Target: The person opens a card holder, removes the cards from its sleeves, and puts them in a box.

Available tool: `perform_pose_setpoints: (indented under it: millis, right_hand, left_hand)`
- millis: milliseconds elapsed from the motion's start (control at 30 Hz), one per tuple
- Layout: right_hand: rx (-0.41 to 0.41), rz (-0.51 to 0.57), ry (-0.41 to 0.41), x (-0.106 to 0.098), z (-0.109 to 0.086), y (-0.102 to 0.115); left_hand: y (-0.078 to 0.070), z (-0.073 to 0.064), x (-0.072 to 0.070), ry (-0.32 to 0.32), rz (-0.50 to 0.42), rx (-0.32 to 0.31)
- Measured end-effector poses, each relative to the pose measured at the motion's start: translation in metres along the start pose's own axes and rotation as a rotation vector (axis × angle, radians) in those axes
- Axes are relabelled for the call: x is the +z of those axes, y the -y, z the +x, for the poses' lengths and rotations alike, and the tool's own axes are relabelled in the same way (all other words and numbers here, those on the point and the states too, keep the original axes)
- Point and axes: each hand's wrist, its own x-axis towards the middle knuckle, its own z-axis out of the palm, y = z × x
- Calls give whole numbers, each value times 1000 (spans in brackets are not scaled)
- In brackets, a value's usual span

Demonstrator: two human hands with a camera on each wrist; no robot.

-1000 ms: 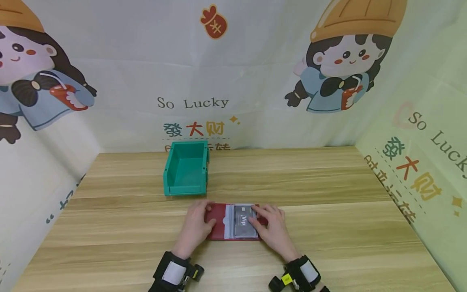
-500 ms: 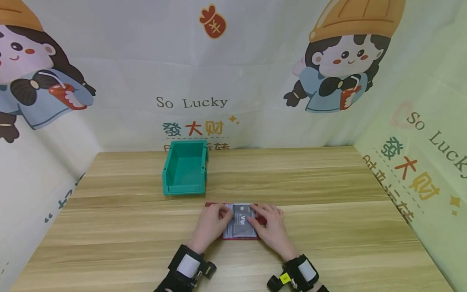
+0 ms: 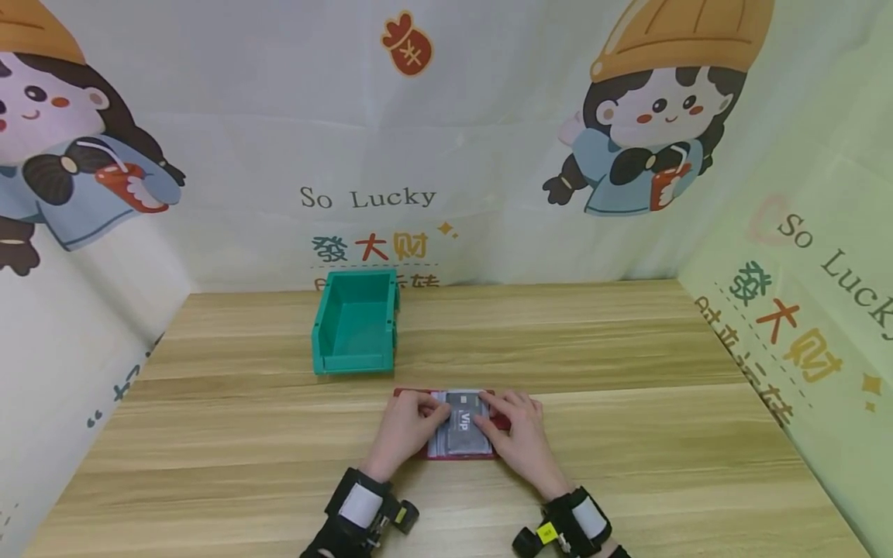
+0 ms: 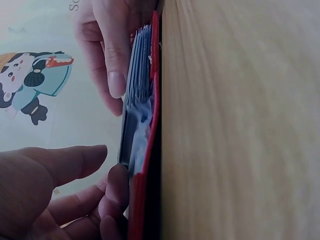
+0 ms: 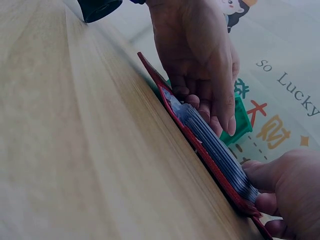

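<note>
A red card holder [image 3: 439, 448] lies opened out on the wooden table, its clear sleeves stacked on the right part. A grey card marked "Vip" [image 3: 460, 440] shows in the top sleeve. My left hand [image 3: 405, 430] is at the left edge of that sleeve. In the left wrist view its fingertips [image 4: 118, 182] touch the sleeve edge, while the thumb [image 4: 85, 159] stands apart from them. My right hand [image 3: 522, 434] holds the holder's right side, with its thumb [image 5: 255, 172] resting on the sleeves. The cover's left part is mostly hidden beneath my left hand.
Behind the card holder, slightly left, stands a green plastic bin [image 3: 353, 363]. The wooden table [image 3: 628, 341] reaches back to a printed cloth backdrop [image 3: 488, 155]. Both wrists carry black straps with small cameras [image 3: 405, 515].
My left hand has moved right, from the red cover's left edge to the sleeve's left edge, and has since held nearly still. The right hand and card holder stay in place.
</note>
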Motion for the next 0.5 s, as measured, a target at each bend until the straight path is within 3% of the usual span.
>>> perform_pose_setpoints:
  millis: [300,500]
  right_hand:
    - [27,-23,27,-1,1,1]
    - [4,-38,40,0,1,1]
  left_hand:
    - [4,2,2,-2,6,1]
    - [8,4,-1,15,4,-11]
